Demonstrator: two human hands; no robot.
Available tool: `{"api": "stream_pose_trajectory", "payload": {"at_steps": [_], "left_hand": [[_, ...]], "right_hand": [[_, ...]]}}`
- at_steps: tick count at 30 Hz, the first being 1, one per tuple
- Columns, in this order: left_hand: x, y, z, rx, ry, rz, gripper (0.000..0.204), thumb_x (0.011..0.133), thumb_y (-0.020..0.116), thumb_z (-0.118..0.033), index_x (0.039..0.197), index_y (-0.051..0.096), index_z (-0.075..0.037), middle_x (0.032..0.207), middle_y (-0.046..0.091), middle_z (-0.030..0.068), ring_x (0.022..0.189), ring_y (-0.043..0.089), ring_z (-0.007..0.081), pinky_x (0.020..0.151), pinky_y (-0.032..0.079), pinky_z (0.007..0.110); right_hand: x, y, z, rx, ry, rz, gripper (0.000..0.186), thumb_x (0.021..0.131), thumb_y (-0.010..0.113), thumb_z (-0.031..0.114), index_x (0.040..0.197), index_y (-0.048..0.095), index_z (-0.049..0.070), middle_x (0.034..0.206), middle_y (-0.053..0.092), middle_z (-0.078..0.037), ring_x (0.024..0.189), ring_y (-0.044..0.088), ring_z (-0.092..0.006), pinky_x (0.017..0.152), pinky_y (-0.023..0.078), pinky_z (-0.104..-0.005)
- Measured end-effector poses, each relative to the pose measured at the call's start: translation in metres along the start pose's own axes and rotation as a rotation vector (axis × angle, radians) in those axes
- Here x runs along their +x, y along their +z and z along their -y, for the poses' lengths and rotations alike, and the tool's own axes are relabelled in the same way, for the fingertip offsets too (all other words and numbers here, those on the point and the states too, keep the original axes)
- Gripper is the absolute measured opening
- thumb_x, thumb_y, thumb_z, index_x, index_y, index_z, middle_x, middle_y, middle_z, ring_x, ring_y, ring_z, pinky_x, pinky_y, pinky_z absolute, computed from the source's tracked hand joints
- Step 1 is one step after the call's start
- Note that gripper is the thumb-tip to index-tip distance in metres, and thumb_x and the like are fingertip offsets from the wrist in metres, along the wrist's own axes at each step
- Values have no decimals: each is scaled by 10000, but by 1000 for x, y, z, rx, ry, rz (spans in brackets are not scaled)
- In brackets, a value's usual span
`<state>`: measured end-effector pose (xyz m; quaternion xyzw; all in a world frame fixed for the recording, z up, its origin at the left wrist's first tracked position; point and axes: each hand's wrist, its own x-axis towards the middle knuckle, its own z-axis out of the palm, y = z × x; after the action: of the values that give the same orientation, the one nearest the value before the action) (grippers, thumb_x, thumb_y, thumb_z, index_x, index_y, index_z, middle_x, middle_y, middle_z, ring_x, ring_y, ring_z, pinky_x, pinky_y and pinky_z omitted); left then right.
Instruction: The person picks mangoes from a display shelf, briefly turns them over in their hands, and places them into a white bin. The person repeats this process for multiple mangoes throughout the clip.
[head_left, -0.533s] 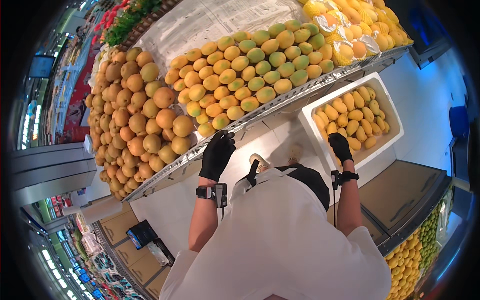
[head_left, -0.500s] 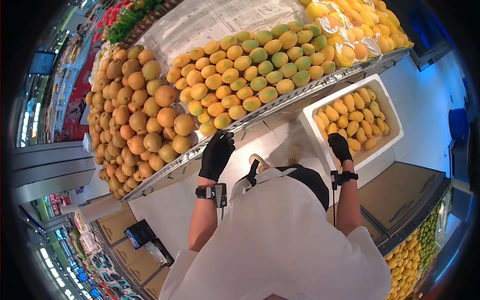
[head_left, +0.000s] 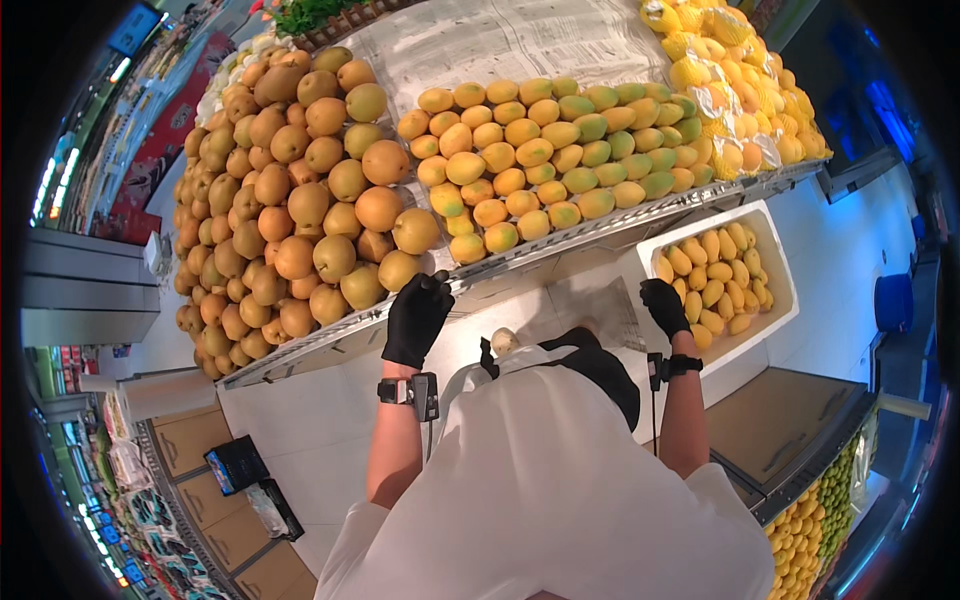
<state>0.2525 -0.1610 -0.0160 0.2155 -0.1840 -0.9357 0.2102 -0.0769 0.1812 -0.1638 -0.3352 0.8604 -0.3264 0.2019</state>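
My left hand (head_left: pixel 418 318), in a black glove, hovers by the metal front rail (head_left: pixel 350 318) of the fruit display, just below the brown-orange round pears (head_left: pixel 293 257). Its fingers are curled in, and no fruit shows in them. Also black-gloved, my right hand (head_left: pixel 665 308) is closed with its fingers bent, over the left wall of a white foam box (head_left: pixel 783 250). Yellow mangoes (head_left: pixel 715 290) partly fill that box on the floor. On the display, yellow-green mangoes (head_left: pixel 535 152) lie in rows right of the pears.
Net-wrapped yellow fruit (head_left: pixel 735 90) is piled at the display's right end. Sheets of paper (head_left: pixel 500 40) cover its back part. Brown cabinets (head_left: pixel 780 425) stand at the lower right, with yellow fruit (head_left: pixel 798 535) beyond. Dark packages (head_left: pixel 237 464) lie at lower left.
My view has shifted, so the display sits farther right and lower. Relative to the fruit, both hands are farther left: the left below the pears, the right back to the box's wall.
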Motion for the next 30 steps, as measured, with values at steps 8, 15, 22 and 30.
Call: {"api": "stream_pose_trajectory", "payload": {"at_steps": [8, 15, 22, 30], "left_hand": [[-21, -25, -28, -146, 60, 33, 54, 884, 511, -137, 898, 543, -96, 1030, 573, 51, 927, 531, 175, 820, 405, 310], [-32, -40, -35, -277, 114, -35, 70, 869, 545, -88, 928, 583, -89, 1002, 625, 75, 928, 578, 191, 828, 433, 312], [-52, -54, -40, -336, 198, -63, 157, 909, 504, -113, 1047, 562, -63, 1087, 609, 63, 892, 561, 169, 806, 429, 302], [-61, -53, -41, -365, 274, -153, 139, 934, 483, -159, 969, 588, -76, 984, 627, 74, 853, 582, 183, 764, 435, 303]], "right_hand": [[-14, 25, 27, 63, 41, -6, 218, 854, 584, 169, 1002, 629, 17, 755, 637, -81, 643, 594, -147, 596, 484, -282], [13, 27, 46, 226, 32, -1, 201, 838, 546, 34, 1026, 617, 47, 765, 627, -15, 646, 567, -96, 595, 474, -233], [68, 9, 105, 360, 23, -7, 167, 808, 618, 91, 959, 588, 25, 788, 618, -62, 713, 576, -147, 668, 481, -279], [126, -14, 193, 28, -397, -130, 118, 842, 612, 94, 920, 543, 39, 825, 609, -100, 770, 598, -200, 709, 482, -312]]}}
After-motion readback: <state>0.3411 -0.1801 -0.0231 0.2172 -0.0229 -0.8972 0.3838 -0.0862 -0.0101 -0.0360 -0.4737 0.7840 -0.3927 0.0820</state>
